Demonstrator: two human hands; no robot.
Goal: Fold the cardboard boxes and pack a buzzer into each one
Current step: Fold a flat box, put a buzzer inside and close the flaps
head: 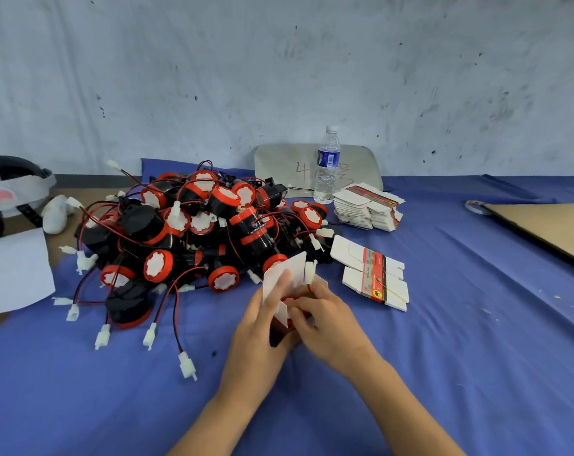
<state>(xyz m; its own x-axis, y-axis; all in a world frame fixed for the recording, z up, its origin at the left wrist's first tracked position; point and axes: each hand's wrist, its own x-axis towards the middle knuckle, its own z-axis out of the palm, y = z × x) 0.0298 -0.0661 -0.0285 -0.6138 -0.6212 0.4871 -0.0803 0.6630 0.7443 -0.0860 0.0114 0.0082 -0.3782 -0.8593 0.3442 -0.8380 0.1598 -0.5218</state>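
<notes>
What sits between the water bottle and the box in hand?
Head view: the buzzer pile's right edge, with white connectors, lies between water bottle and held box.

A handwritten red "4" stood on the grey board (279,159) behind the bottle (327,179); the red marks right of the bottle were unreadable. Print on the bottle's blue label and the flat boxes' (373,274) red-and-black bands was too small to read.

box (284,276) inside hidden — left hand (257,324), right hand (326,319) cover it.
</notes>
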